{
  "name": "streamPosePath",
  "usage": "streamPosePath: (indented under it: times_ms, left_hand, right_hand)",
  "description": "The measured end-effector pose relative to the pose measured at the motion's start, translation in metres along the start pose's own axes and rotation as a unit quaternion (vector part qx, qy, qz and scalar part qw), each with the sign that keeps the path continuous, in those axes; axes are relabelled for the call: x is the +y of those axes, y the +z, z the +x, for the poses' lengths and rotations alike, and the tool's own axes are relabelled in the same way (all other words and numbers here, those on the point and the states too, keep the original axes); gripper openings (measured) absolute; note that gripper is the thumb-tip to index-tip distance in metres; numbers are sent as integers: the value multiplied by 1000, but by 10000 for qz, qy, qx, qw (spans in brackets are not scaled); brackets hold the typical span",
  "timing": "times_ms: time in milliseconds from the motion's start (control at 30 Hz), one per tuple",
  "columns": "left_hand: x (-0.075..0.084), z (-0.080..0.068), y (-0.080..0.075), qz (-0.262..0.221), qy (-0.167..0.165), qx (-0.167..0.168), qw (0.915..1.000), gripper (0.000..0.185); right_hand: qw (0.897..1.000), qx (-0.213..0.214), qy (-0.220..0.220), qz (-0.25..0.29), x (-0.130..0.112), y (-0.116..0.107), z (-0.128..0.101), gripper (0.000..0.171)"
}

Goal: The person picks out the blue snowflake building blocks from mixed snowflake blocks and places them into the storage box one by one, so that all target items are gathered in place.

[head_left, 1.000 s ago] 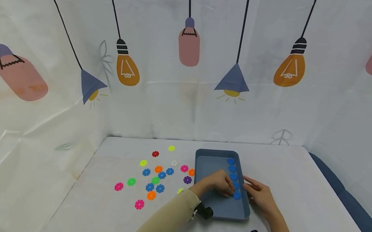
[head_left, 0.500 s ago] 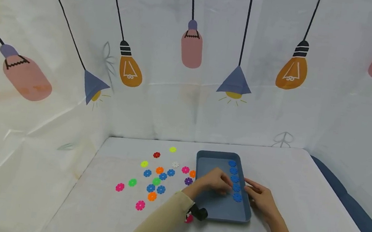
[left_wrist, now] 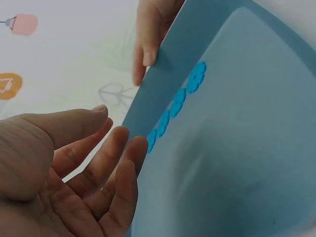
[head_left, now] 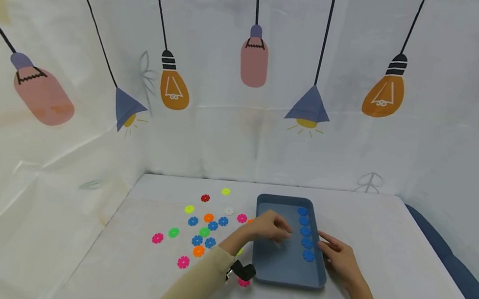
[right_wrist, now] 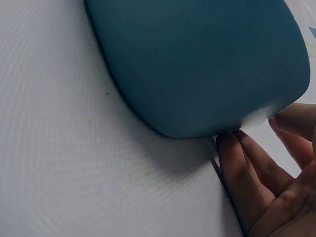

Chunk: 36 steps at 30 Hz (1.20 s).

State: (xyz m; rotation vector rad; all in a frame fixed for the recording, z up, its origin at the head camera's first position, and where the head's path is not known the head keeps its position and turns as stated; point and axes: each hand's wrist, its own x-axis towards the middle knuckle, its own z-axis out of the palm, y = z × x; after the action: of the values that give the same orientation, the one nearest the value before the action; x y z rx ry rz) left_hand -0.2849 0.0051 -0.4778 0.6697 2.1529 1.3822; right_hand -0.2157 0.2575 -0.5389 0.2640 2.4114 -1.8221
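Note:
My left hand (head_left: 269,226) hovers over the left part of a blue-grey tray (head_left: 287,275). In the left wrist view the fingers of that hand (left_wrist: 94,173) are loosely bent, with nothing between thumb and fingers. Along the tray's right side lies a column of several blue flower-shaped discs (head_left: 306,231). My right hand (head_left: 343,262) rests at the tray's right wall from outside; the right wrist view has its fingertips (right_wrist: 229,143) touching the tray's outer side (right_wrist: 197,74).
Left of the tray, many flower-shaped discs lie scattered on the white table: blue (head_left: 197,240), orange (head_left: 199,251), pink (head_left: 183,262), green (head_left: 174,232), yellow (head_left: 189,209), red (head_left: 205,198) and white (head_left: 229,211). A lamp-printed cloth (head_left: 205,140) hangs behind.
My left hand has drawn back leftward from the column of blue discs and lifted away. The right hand stays at the tray's right wall. The head view has shifted slightly.

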Motion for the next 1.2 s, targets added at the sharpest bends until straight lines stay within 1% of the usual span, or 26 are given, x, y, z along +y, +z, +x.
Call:
streamPosePath:
  times_ms: [133, 267, 400, 533, 633, 900, 1067, 1200]
  left_hand:
    - [-5, -11, -11, -102, 13, 72, 9999, 24]
    - [-9, -21, -21, -226, -60, 189, 9995, 25]
    - [-14, -30, -31, -229, -93, 286, 9993, 27]
    - [-13, -42, -41, -183, -61, 461, 9988, 27]
    - [-13, -52, -50, -184, -109, 579, 9981, 27]
    - [-33, -76, -82, -217, -492, 916, 9943, 28]
    - [-47, -93, -99, -44, -580, 1137, 9918, 32]
    - [-56, -107, -110, -34, -674, 1280, 9895, 33]
  right_hand:
    - [10000, -13, -5, 30, 0, 0, -1, 55]
    - [10000, -21, 0, 78, 0, -1, -1, 54]
    - [10000, -15, 12, 7, 0, -1, -2, 53]
    - [9999, -11, 16, -140, -1, 0, -3, 53]
    - [9999, 8, 26, -133, -2, 1, -2, 52]
    - [10000, 22, 22, -72, -3, 2, -3, 52]
    - [10000, 9, -52, -36, -4, 1, -3, 53]
    - [10000, 7, -13, -36, -4, 2, -3, 54]
